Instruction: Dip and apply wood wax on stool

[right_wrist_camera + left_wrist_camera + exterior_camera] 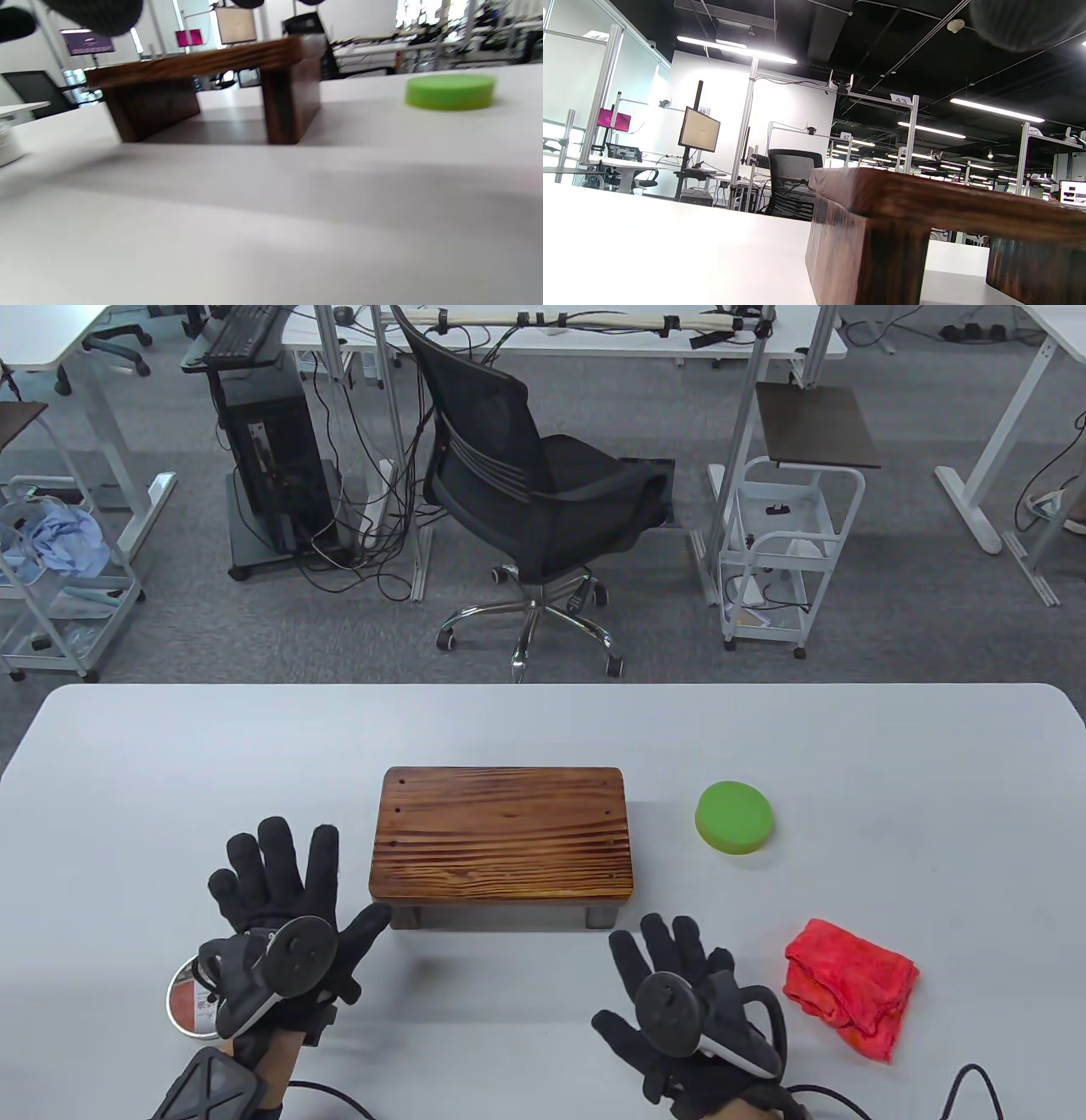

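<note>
1. Right up front, the left hand [284, 916] hovers with fingers spread wide, gripping nothing; its thumb points toward the stool's near left leg.
2. Under that wrist sits the wax tin [191, 997], round and metal-rimmed with a reddish face showing. The tracker [271, 971] covers most of it, so I cannot tell whether that face is a lid or the contents.
3. Over on the other side, the right hand [687, 1001] is open too, fingers fanned above the table [127, 780], holding nothing.
4. Just right of that hand lies a crumpled red cloth [848, 984], apart from the glove.
5. Moving back to mid-table: the stool [503, 836], dark wood with strong grain, stands on its legs between and just beyond both hands. The right wrist view shows it low and square on the table [271, 212], stool [203, 84] to the left.
6. Further right, level with the stool, a green sponge [735, 818] sits flat, well apart from the cloth; the right wrist view catches the sponge [450, 91] too.
7. Beyond the table edge, an office chair [543, 500] stands on the carpet.
</note>
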Available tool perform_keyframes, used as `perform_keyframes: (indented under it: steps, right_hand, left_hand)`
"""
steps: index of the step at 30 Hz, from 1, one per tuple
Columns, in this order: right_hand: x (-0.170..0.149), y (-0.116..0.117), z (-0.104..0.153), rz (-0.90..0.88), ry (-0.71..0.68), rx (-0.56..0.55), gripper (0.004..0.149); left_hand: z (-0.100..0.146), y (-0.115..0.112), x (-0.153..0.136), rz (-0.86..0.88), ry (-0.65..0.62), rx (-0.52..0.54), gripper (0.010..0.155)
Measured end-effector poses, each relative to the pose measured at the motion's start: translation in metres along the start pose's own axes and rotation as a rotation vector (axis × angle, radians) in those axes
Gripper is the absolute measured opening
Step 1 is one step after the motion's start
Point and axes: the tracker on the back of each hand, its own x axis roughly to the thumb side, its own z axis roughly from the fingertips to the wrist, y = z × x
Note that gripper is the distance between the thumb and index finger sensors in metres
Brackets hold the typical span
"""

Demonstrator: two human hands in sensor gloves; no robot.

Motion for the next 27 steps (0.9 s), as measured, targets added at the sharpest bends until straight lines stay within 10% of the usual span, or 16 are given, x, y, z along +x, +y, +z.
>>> perform_keyframes:
  steps: [5,13,20,27]
  right_hand:
    - [-0.077,-0.014,-0.009,0.047,0.237,0.009,0.087]
    - [-0.178,0.021,-0.001,0.056,0.51,0.315,0.086]
    - [-0.18,0.045,0.006,0.227,0.434,0.269,0.098]
    - [-0.176,0.045,0.005,0.391,0.404,0.094,0.081]
  left_hand:
    - [0.0,0.002,0.001,0.012,0.0,-0.005,0.109]
    - [-0.001,-0.001,0.0,0.035,0.001,-0.025,0.109]
    - [-0.002,-0.005,-0.001,0.043,0.006,-0.049,0.11]
    - [-0.007,-0.01,0.005,0.031,-0.013,-0.076,0.11]
